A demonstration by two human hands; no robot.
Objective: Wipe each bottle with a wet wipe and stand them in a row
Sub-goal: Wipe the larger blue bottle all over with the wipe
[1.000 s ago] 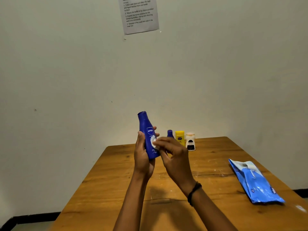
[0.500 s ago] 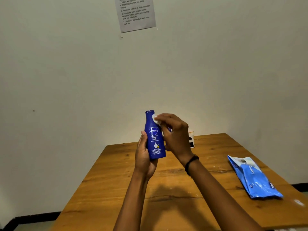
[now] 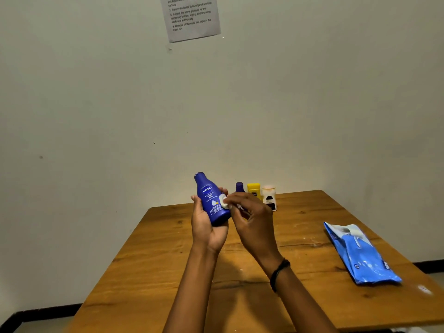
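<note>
Holding: the left hand (image 3: 207,230) is wrapped around the lower body of the blue Nivea bottle (image 3: 211,200), thumb on the near side, fingertips showing past the far edge; the bottle is raised above the table, tilted with its cap leaning left
Wiping: the right hand (image 3: 252,223) pinches a small white wet wipe (image 3: 224,202) between its fingertips; the wipe is pressed against the right side of the bottle, beside the label
Row at the back: a purple bottle (image 3: 239,187), a yellow bottle (image 3: 254,190) and a white bottle (image 3: 269,197) stand upright near the far edge, close side by side; the purple one is partly hidden behind the right hand
Wipe pack: a blue packet (image 3: 360,255) lies flat on the right side, well apart from the hands; its flap end points away from the person
Table: a wooden table (image 3: 156,272) stands against a pale wall
Wrist: a dark band (image 3: 278,272) circles the right wrist
Wall: a printed paper sheet (image 3: 192,18) hangs above
</note>
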